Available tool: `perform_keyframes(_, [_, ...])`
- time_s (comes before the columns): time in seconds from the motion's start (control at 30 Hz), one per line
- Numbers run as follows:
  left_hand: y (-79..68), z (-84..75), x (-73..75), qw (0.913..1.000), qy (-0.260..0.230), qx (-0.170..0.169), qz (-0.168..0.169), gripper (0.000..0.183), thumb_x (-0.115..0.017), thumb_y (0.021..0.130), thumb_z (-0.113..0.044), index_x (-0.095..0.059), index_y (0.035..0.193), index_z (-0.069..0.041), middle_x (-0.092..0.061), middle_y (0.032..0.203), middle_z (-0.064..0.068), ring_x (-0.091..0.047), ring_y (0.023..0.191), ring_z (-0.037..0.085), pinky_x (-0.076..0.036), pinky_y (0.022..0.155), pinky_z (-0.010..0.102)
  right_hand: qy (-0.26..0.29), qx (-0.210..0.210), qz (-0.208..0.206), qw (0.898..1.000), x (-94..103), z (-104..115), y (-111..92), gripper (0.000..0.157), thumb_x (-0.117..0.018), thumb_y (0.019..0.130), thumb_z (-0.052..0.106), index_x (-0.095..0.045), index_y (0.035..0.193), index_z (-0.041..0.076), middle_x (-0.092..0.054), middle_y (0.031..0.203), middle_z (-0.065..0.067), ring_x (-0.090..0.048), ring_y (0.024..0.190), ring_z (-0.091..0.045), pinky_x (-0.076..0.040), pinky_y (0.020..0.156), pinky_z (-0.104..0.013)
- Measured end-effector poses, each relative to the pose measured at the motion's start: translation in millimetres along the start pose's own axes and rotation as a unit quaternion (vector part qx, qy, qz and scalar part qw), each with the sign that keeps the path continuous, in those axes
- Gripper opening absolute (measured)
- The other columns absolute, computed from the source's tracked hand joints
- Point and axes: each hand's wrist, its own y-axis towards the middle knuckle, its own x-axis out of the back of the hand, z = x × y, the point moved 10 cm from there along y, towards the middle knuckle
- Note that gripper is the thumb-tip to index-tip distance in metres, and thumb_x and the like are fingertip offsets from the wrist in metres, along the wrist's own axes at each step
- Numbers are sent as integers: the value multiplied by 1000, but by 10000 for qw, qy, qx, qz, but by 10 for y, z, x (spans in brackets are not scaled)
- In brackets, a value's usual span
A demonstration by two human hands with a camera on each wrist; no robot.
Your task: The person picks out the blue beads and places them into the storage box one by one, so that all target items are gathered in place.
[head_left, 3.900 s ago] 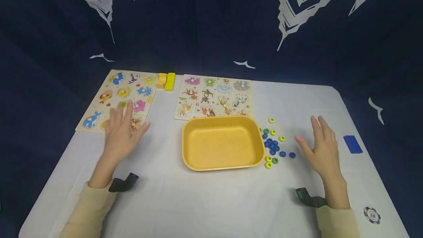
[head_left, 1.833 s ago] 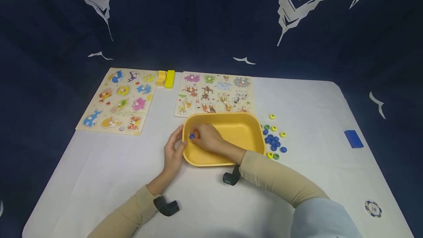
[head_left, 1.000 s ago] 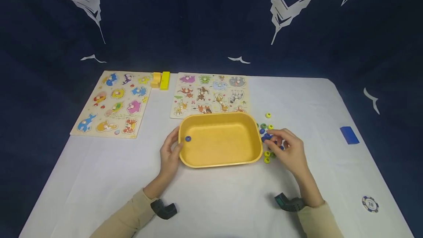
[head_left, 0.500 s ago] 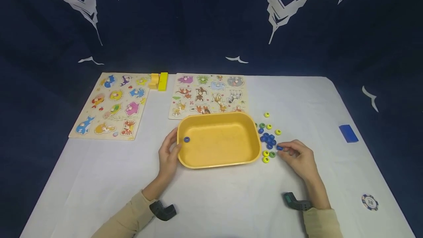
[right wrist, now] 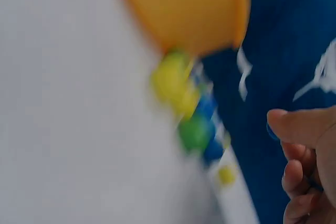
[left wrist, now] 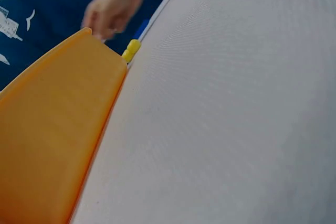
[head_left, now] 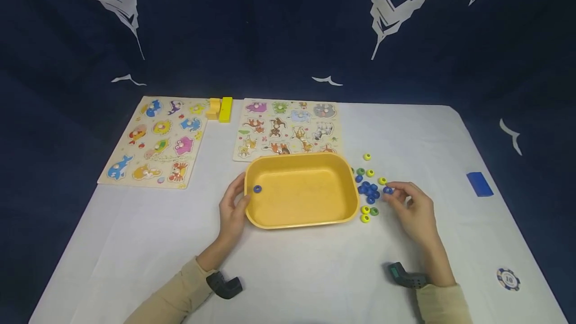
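A shallow yellow tray [head_left: 301,191] stands mid-table, with one blue bead [head_left: 257,189] lying near its left end. My left hand [head_left: 233,209] grips the tray's left end, thumb at the rim and fingers along the outer wall. Right of the tray, my right hand [head_left: 415,211] pinches another blue bead [head_left: 388,190] between thumb and fingertips. In the right wrist view that bead is mostly hidden behind the thumb [right wrist: 299,125]. Beside the tray's right end lies a cluster of blue beads [head_left: 370,190], with yellow beads [head_left: 365,210] and green beads [head_left: 374,211] around it.
Two animal peg puzzles, one at the left [head_left: 153,141] and one behind the tray [head_left: 288,126], lie on the white table. Yellow blocks [head_left: 225,110] stand between them. A blue block [head_left: 479,184] and a poker chip [head_left: 508,279] lie at the right.
Both hands left their spread position; the left took hold of the tray. The right placed a blue bead inside at the left, returned to the cluster and picked up another blue bead.
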Motion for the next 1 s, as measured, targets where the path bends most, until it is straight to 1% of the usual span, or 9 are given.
perform_keyframes(0.03, [0,-1,3,10000,-8,-12,9,49,-42,83,10,-36,130,4,-43,127,22,-42,113,36,-49,88,41,158,191,-17,9997,-18,89,53,24,-70,75,22,-65,98,21,-51,73,10,-38,67,0,-27,46,-16])
perform_keyframes(0.1, [1,-6,15,10000,11,-49,-4,49,-43,83,10,-36,130,4,-43,127,22,-42,113,37,-48,88,41,491,595,173,9969,-91,398,178,23,-69,76,19,-65,99,19,-51,73,9,-38,66,-1,-25,45,-17])
perform_keyframes(0.2, [8,-6,24,10000,23,-68,-14,49,-43,82,10,-36,130,4,-43,126,22,-42,113,38,-48,87,42,984,885,882,9873,-306,1012,373,22,-68,76,12,-64,98,13,-51,74,3,-40,66,-8,-31,46,-19])
perform_keyframes(0.3, [16,0,17,10000,40,-60,-15,49,-43,82,10,-37,130,4,-43,127,22,-43,113,37,-49,87,43,1127,971,1607,9757,-648,1489,493,18,-66,78,13,-63,96,13,-52,74,4,-41,65,-11,-34,48,-20])
perform_keyframes(0.4, [14,6,9,10000,69,-37,-29,49,-44,82,10,-37,130,4,-44,127,21,-44,112,36,-50,87,40,921,966,2118,9682,-1050,1741,525,16,-65,79,21,-64,95,19,-54,75,10,-42,64,-9,-37,50,-20])
perform_keyframes(0.53, [3,1,6,9999,79,-28,-71,49,-45,81,10,-38,130,5,-45,127,21,-44,112,35,-50,87,37,689,1104,2707,9538,-1537,1968,468,16,-66,79,23,-64,95,20,-53,73,11,-44,62,-8,-39,52,-21])
perform_keyframes(0.67, [1,-8,-20,10000,32,-72,-36,49,-44,81,10,-37,129,6,-44,127,22,-44,112,37,-50,87,41,460,1229,3287,9353,-1894,2073,350,14,-67,77,20,-63,91,21,-52,69,11,-45,63,-6,-40,55,-21])
perform_keyframes(0.8, [6,-33,-34,9999,78,-136,-6,49,-44,81,10,-37,129,7,-44,127,24,-43,112,40,-51,87,35,201,1246,3714,9199,-2108,2087,235,14,-69,75,21,-63,88,22,-52,64,13,-47,62,-4,-41,55,-19])
perform_keyframes(1.0, [5,-44,9,9995,246,-153,-90,49,-45,80,9,-38,129,6,-46,124,24,-44,110,39,-51,86,22,-46,1342,3985,9073,-2267,2123,146,14,-68,77,26,-63,89,23,-52,62,13,-48,60,-4,-41,51,-19])
